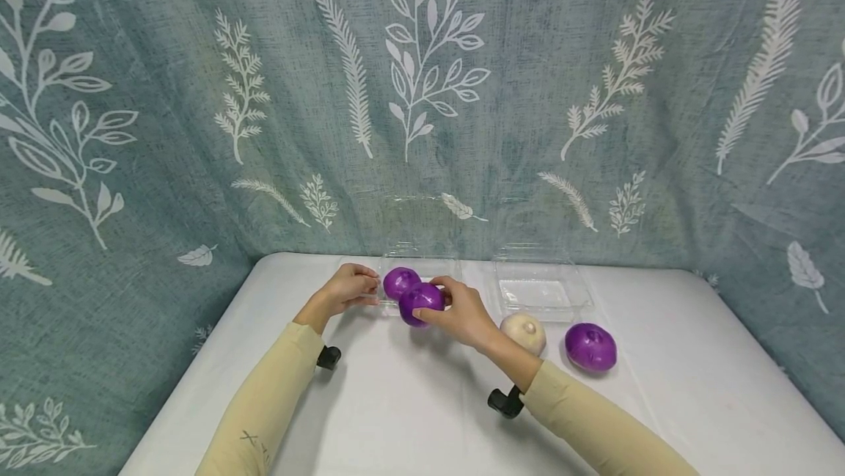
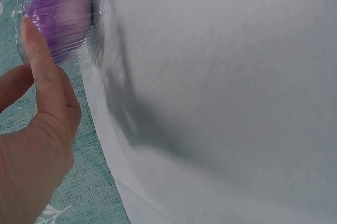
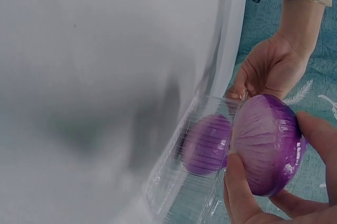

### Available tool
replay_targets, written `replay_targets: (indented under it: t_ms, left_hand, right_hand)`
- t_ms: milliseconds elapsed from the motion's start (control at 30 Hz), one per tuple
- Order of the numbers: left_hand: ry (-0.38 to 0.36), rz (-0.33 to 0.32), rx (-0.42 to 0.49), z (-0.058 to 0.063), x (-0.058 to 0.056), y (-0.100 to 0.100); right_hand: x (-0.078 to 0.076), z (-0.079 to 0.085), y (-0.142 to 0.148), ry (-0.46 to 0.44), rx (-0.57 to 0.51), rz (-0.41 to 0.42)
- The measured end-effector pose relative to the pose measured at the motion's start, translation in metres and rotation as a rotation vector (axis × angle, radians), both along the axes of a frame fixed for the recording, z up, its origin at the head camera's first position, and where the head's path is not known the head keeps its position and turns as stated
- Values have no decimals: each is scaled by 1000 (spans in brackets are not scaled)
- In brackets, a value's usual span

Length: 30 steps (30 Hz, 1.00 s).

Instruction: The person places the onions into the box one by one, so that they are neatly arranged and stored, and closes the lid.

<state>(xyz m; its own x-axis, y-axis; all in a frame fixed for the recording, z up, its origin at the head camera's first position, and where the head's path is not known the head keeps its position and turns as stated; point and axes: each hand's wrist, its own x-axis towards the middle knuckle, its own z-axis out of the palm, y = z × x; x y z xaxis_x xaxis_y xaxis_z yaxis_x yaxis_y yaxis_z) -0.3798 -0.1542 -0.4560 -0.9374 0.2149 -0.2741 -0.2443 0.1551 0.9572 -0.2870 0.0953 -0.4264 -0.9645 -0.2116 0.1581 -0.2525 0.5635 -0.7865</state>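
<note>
My left hand (image 1: 348, 287) pinches the left rim of a clear plastic container (image 3: 171, 184) with a hinged lid. Inside that container, at its left end, lies one purple onion (image 1: 398, 280); through the ribbed wall it shows in the left wrist view too. A second purple onion (image 3: 268, 145) is gripped between the thumb and fingers of my right hand (image 1: 467, 312). It is held at the container's front edge, overlapping the first onion in the head view. Whether the held onion touches the container cannot be told.
Right of it stands another open clear container (image 1: 533, 293) on the white-covered table (image 1: 396, 417). In front of that lie a whitish onion (image 1: 521, 331), partly behind my right wrist, and a purple onion (image 1: 590, 348). A patterned curtain (image 1: 515, 131) hangs along the table's back edge.
</note>
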Motion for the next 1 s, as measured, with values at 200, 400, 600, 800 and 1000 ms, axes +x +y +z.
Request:
replay_targets:
  t_ms: [200,400,600,800,1000]
  left_hand:
    - [-5,7,-3,2,1,0]
    - [-5,9,-6,3,2,0]
    - [1,-2,-6,2,2,-1]
    - [-3,2,-7,2,2,-1]
    - [7,-4,-6,2,2,-1]
  right_hand:
    - [-3,1,2,0,-7,-3]
    - [-5,2,4,8,-12,-1]
    - [-6,3,5,8,-3,-8]
    - [-6,5,6,-2,1,-19]
    - [-8,8,6,14,4,-23]
